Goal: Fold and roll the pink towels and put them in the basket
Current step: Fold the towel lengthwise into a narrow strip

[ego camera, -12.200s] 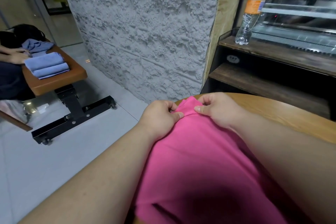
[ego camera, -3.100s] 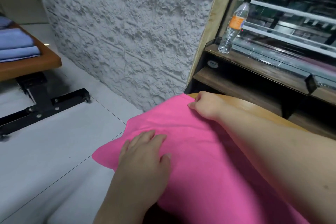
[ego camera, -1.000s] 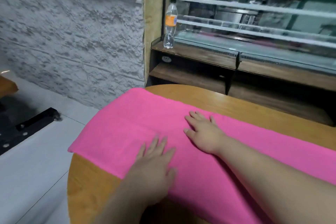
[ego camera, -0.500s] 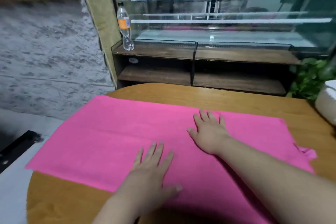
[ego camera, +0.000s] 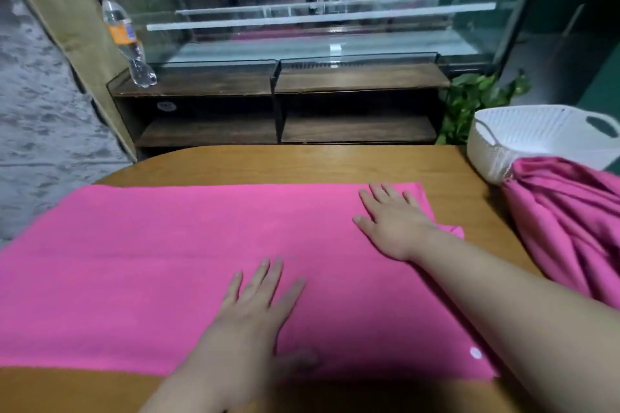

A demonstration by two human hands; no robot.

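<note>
The left hand (ego camera: 255,305) lies flat, fingers straight and spread, on the near middle of the flat pink terry towel (ego camera: 151,261), probably to pin it. The right hand (ego camera: 392,225), equally flat, presses its right end smooth. The towel lies on the rounded wooden worktop (ego camera: 285,164), long axis left to right. A crumpled pink cloth heap (ego camera: 570,218) touches the white lattice plastic basket (ego camera: 523,131).

Your left hand (ego camera: 255,305) and right hand (ego camera: 392,221) lie on the spread towel (ego camera: 151,261); right of it, a heaped towel (ego camera: 570,221), the basket (ego camera: 523,131) behind.
</note>
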